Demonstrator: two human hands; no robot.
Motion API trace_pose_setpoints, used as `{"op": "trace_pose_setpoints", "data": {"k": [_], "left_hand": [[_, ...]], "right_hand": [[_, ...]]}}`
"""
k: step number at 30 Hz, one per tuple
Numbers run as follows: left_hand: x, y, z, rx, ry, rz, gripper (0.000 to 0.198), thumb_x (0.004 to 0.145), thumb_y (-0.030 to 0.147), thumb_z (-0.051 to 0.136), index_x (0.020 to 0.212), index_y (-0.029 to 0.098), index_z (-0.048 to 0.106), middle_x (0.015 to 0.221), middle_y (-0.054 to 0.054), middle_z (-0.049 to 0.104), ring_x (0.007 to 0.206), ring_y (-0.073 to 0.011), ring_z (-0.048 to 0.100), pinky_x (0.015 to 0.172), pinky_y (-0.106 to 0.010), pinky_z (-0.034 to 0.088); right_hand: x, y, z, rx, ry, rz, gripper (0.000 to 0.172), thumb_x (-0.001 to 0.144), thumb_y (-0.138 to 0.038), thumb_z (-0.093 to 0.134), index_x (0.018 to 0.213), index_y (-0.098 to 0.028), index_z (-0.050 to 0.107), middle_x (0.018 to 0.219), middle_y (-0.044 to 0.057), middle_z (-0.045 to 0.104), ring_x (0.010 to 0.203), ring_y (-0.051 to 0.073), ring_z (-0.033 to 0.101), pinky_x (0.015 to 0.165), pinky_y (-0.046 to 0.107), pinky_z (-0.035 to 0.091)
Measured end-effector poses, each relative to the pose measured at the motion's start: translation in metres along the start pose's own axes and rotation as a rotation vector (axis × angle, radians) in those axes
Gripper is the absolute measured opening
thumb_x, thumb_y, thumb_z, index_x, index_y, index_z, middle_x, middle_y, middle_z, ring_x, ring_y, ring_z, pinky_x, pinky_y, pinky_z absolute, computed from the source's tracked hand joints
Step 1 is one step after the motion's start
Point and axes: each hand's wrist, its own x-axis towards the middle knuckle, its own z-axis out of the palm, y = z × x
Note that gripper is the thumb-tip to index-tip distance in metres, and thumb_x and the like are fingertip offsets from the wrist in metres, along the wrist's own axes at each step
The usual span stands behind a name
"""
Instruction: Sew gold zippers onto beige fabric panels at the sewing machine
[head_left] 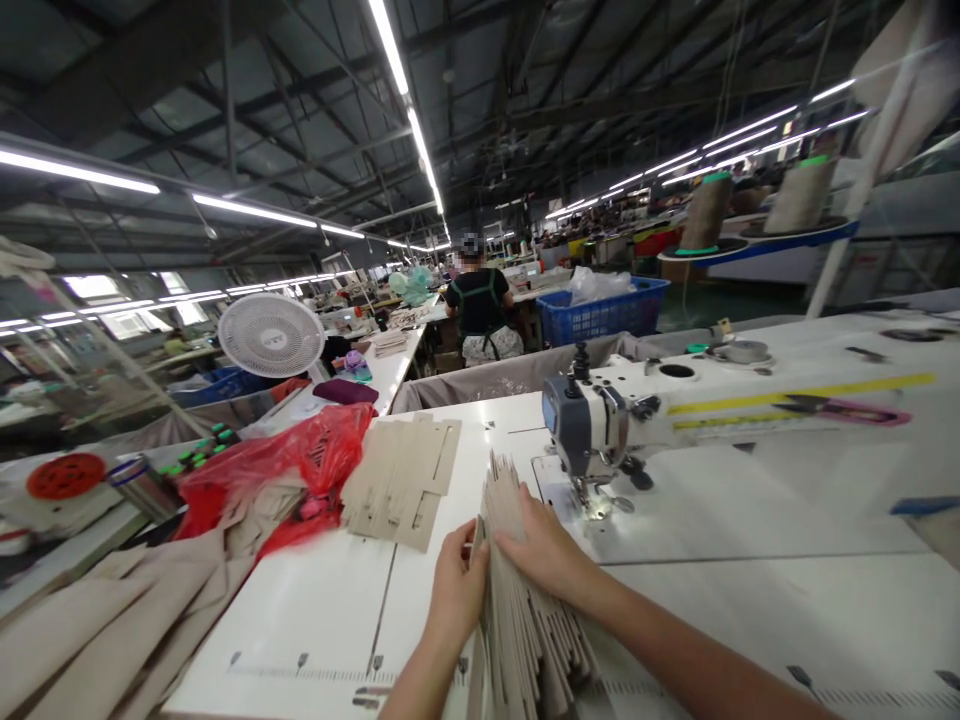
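While both hands meet over the white table [315,590], they are busy with one stack of beige pieces [534,640], which stands on edge near the front middle of the table and runs away from the person toward the sewing machine [592,430]. The left hand [457,582] is on the left side of the stack, its fingers curled closed around the outer pieces, with the thumb on top of the edges. The right hand [544,550] lies on the right side of the stack with the fingers stretched and apart, pressing flat on the pieces and not clamping them (the fingertips reach to the far end of the stack, just in front of the machine's needle area).

To the left of the stack, a little farther, a flat pile of cut pieces [401,480] of the same beige colour lies on the table. Just beside it, more to the left, there is a red plastic bag [300,460]. Behind the bag stands a white fan [271,335]. On the arm of the machine, to the right, lies a long yellow strip [802,395]. Far in the hall a person in a black top [480,300] sits with the back to the camera, and a blue basket [604,312] is to the right of this person.
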Motion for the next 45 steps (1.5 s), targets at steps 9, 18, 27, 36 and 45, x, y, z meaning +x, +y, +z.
{"op": "trace_pose_setpoints", "data": {"k": [9,18,27,36,45], "left_hand": [[0.020,0.013,-0.001,-0.036,-0.068,-0.022,0.043,0.076,0.046,0.054,0.099,0.012,0.067,0.097,-0.011,0.069,0.085,-0.0251,0.063,0.075,-0.034,0.049],[-0.010,0.012,-0.026,-0.066,-0.302,0.005,0.052,0.065,0.046,0.071,0.106,0.015,0.067,0.093,-0.009,0.069,0.091,-0.0263,0.060,0.079,-0.032,0.048],[0.001,0.012,-0.015,-0.348,-0.316,-0.021,0.064,0.065,0.045,0.071,0.120,0.015,0.054,0.099,-0.011,0.067,0.094,-0.0244,0.060,0.080,-0.035,0.049],[-0.002,0.009,-0.008,-0.043,-0.130,0.023,0.028,0.074,0.039,0.054,0.081,0.014,0.066,0.091,-0.011,0.067,0.085,-0.0249,0.062,0.075,-0.039,0.053],[-0.008,0.025,-0.010,0.165,-0.152,0.078,0.040,0.072,0.038,0.060,0.101,0.011,0.064,0.102,-0.013,0.068,0.099,-0.0275,0.060,0.090,-0.037,0.043]], "right_hand": [[-0.001,-0.005,0.010,0.004,0.007,0.016,0.081,0.078,-0.041,0.044,0.138,0.008,0.019,0.131,0.025,0.042,0.125,0.033,0.036,0.101,0.041,0.033],[-0.003,-0.003,0.012,0.047,-0.009,0.015,0.077,0.079,-0.040,0.045,0.139,0.003,0.022,0.130,0.022,0.044,0.126,0.031,0.036,0.101,0.039,0.031],[0.002,0.006,0.007,0.075,0.046,0.008,0.078,0.078,-0.041,0.045,0.136,0.008,0.025,0.133,0.026,0.041,0.128,0.032,0.034,0.103,0.040,0.030],[0.003,0.014,0.015,0.197,0.118,0.014,0.074,0.076,-0.043,0.045,0.134,0.001,0.031,0.132,0.022,0.045,0.126,0.030,0.037,0.103,0.042,0.032],[0.008,0.025,0.025,0.342,0.194,-0.012,0.069,0.071,-0.041,0.047,0.131,-0.008,0.036,0.130,0.017,0.046,0.123,0.028,0.041,0.103,0.043,0.031]]}}
